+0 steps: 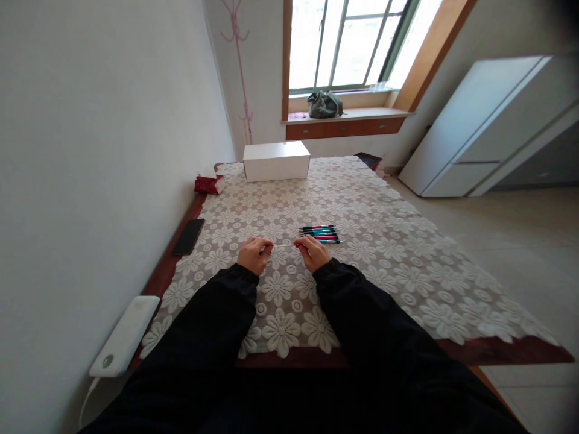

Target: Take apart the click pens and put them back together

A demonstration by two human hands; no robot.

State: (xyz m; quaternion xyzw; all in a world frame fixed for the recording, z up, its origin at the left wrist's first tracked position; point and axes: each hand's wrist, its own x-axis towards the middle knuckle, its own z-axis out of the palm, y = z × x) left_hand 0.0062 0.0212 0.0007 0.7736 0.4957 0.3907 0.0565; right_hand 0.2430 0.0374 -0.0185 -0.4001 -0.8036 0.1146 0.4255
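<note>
Far to the left of the white box point(277, 164), and much nearer the wearer, a white device point(129, 331) with a round spot and a cable lies beside the wall. Between that and the box's level, still left of the box, a flat black phone point(188, 236) rests partly on the table's dark red edge. Just left of the box sits a dark red packet point(208, 184) (something pale shows at its end). Left of the box and behind it rises a pink coat stand point(234, 24).

On the near side of the box, a little left of its middle, is the left hand point(254, 254), closed, its fingertips pinching one end of a thin white stick point(284, 245). The stick runs level, well apart from the box's near face. Its other end is pinched by the right hand point(313, 253), in front of the box's right end (a bit of red shows at those fingertips; I cannot tell what it is).

Just beyond that hand, nearer than the box and past its right end, a row of pens point(320, 233) in black, teal and red lies on the flowered cloth point(389, 277). Behind the box, to the right, a dark green bag point(324, 104) sits on the windowsill point(368, 113). Far right of the box stands a pale refrigerator point(474, 132).
</note>
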